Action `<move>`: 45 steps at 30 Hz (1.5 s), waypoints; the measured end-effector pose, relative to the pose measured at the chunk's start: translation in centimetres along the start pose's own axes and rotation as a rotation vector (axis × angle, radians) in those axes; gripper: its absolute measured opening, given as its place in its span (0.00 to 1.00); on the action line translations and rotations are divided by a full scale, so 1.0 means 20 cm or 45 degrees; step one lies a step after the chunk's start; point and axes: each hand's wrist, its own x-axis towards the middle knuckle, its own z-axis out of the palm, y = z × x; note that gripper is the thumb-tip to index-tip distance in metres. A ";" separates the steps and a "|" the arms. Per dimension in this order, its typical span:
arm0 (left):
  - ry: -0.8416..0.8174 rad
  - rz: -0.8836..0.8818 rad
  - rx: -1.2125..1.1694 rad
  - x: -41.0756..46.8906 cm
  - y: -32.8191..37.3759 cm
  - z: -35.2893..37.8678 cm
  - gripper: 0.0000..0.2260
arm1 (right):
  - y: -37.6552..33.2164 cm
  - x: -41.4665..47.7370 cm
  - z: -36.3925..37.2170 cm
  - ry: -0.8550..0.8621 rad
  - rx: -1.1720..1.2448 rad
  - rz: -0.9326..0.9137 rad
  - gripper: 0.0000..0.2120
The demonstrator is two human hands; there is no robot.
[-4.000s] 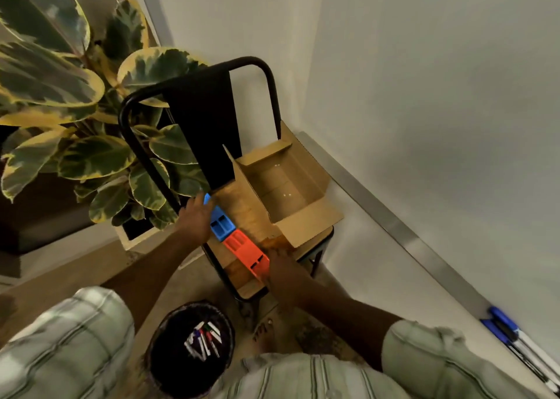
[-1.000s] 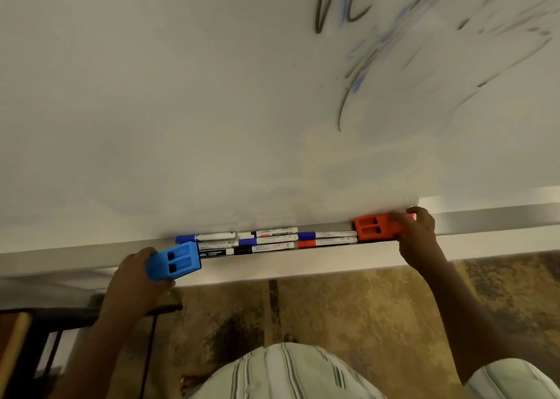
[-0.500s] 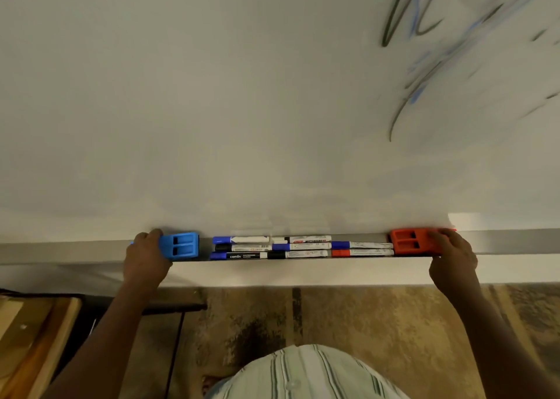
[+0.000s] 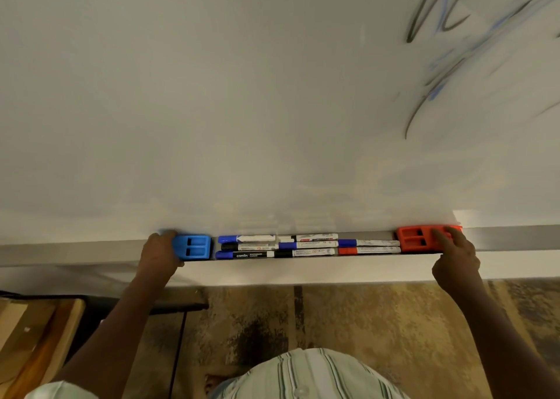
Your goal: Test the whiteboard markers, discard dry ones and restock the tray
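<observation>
**Markers lined up in the tray between 2 plastic blocks**

Nearest the camera, a striped woven shirt point(image 4: 306, 374) is seen, above a mottled brown floor point(image 4: 363, 323). At the lower left a pale wooden edge point(image 4: 39, 338) is partly shown. Two bare forearms are stretched up to a long, narrow grey tray point(image 4: 515, 238) of smooth metal.

The left hand point(image 4: 160, 254) is wrapped round the left end of a blue block point(image 4: 194, 247), a rounded moulded plastic piece with 2 rectangular recesses. The right hand point(image 4: 454, 256) is closed on the right end of an orange-red block point(image 4: 415, 240) of the same shape, its fingers laid over the top.

Between the blocks, the slim cylindrical markers point(image 4: 306, 245) are laid end to end in 3 rows inside the tray, with blue, black and red caps.

Beyond, the glossy whiteboard point(image 4: 242, 95) is marked with blurred black and blue scribbles point(image 4: 439, 50) at the upper right.
</observation>
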 end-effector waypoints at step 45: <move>0.361 -0.042 0.087 -0.33 0.05 0.28 0.26 | -0.29 -0.35 0.18 0.234 0.095 -0.094 0.25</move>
